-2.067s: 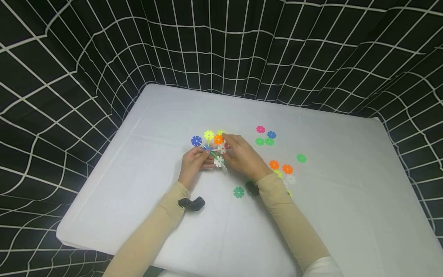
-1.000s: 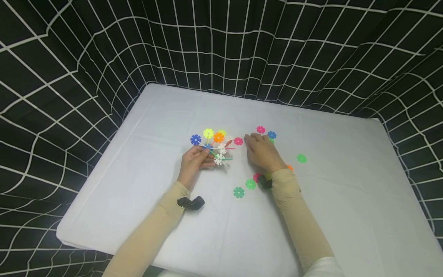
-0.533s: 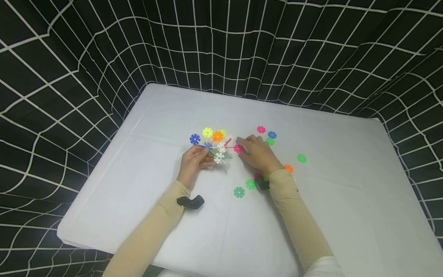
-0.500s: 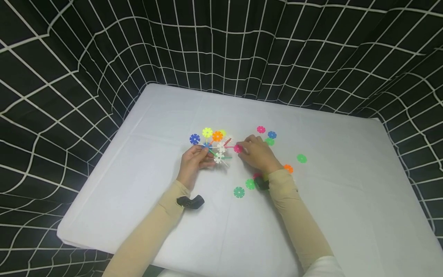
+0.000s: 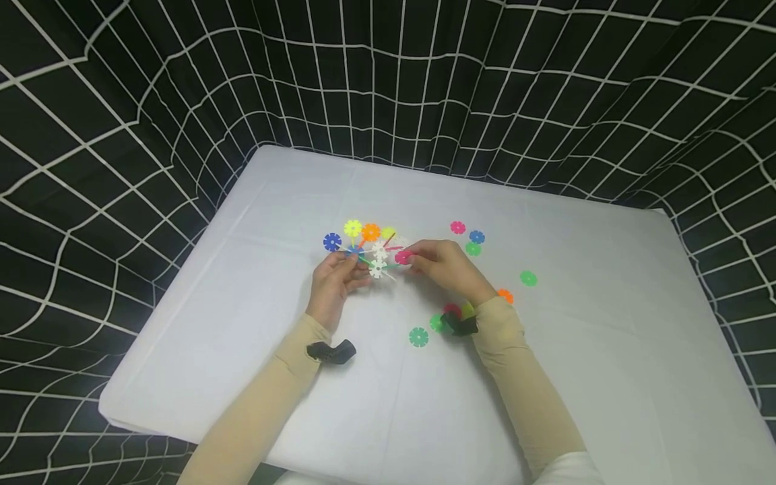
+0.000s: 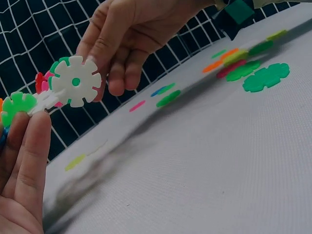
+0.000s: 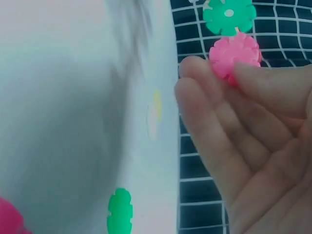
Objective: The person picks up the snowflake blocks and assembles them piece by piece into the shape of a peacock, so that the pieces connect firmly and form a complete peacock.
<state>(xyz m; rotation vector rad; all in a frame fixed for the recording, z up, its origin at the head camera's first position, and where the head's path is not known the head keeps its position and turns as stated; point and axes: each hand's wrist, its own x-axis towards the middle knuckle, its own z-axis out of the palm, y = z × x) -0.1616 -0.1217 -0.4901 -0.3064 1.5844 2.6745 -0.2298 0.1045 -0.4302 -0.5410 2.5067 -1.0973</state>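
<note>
In the head view my left hand [image 5: 335, 279] holds a cluster of notched plastic discs by its blue disc [image 5: 355, 253], thumb on top. Blue, yellow, orange, white, green and red discs branch from it, with a white disc [image 5: 378, 269] nearest me. My right hand [image 5: 445, 266] pinches a pink disc [image 5: 403, 257] between thumb and fingers at the cluster's right side. Seen from the right wrist, this pink disc [image 7: 235, 54] overlaps a green disc [image 7: 229, 14]. The left wrist view shows the cluster's white disc [image 6: 76, 81] raised above the table, between both hands.
Loose discs lie on the white table [image 5: 273, 202]: a yellow one [image 5: 388, 233] behind the cluster, a pink one [image 5: 457, 228] and blue one [image 5: 477, 236] at the back, and a green one [image 5: 418, 337] in front. Several more lie partly under the right wrist. Black gridded curtains [image 5: 418, 81] surround the table.
My right hand left the cluster, moved right, then came back left and took hold of the pink disc. The left hand and cluster have shifted slightly left and away from me.
</note>
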